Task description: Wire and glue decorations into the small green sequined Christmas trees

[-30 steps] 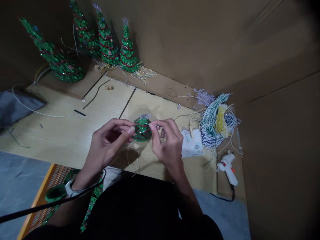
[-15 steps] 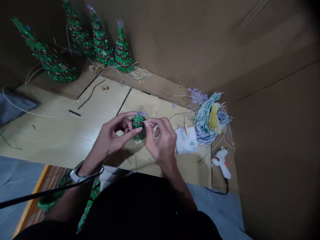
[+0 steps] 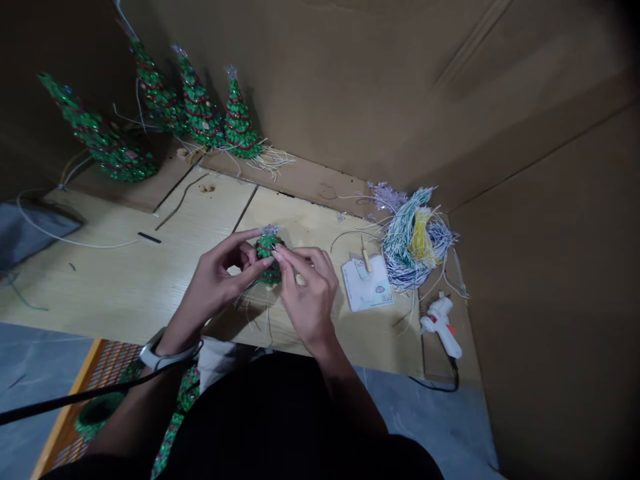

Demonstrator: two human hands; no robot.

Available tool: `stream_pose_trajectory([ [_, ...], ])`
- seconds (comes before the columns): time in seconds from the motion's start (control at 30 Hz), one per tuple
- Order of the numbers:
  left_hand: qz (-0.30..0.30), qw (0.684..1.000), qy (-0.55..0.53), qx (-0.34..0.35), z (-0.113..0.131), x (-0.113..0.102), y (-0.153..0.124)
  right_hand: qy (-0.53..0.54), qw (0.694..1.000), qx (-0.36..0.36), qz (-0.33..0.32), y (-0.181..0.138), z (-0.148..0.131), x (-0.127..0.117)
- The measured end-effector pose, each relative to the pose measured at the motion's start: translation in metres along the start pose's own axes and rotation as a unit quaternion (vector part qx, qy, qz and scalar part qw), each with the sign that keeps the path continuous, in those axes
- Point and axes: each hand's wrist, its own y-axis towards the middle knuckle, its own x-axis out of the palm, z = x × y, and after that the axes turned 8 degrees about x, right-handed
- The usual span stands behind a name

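Fingers of both hands pinch a small green beaded tree (image 3: 268, 257) held just above the pale wooden board (image 3: 125, 287), near its middle: left hand (image 3: 215, 283) grips it from the left with thumb and forefinger, right hand (image 3: 307, 293) closes on its right side with fingertips at the tip. Thin wires hang loose beneath it. Right of the hands lie a white card (image 3: 367, 293), a bundle of coloured wires (image 3: 415, 243) and a white glue gun (image 3: 440, 323); four finished green trees (image 3: 200, 113) stand far left along the cardboard wall (image 3: 375, 87).
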Motion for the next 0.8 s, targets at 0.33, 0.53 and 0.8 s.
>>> stream_pose_trajectory([
  [0.33, -0.002, 1.000, 0.013, -0.006, 0.003, 0.000, 0.000, 0.008, 1.000, 0.000, 0.018, -0.003, -0.003, 0.001],
  [0.53, -0.008, 1.000, 0.009, 0.003, 0.001, -0.002, -0.001, 0.000, 1.000, 0.003, 0.025, 0.007, -0.004, -0.001],
  [0.8, -0.005, 1.000, 0.013, -0.005, 0.002, 0.000, -0.001, 0.011, 0.998, 0.054, -0.021, 0.015, -0.008, -0.006],
])
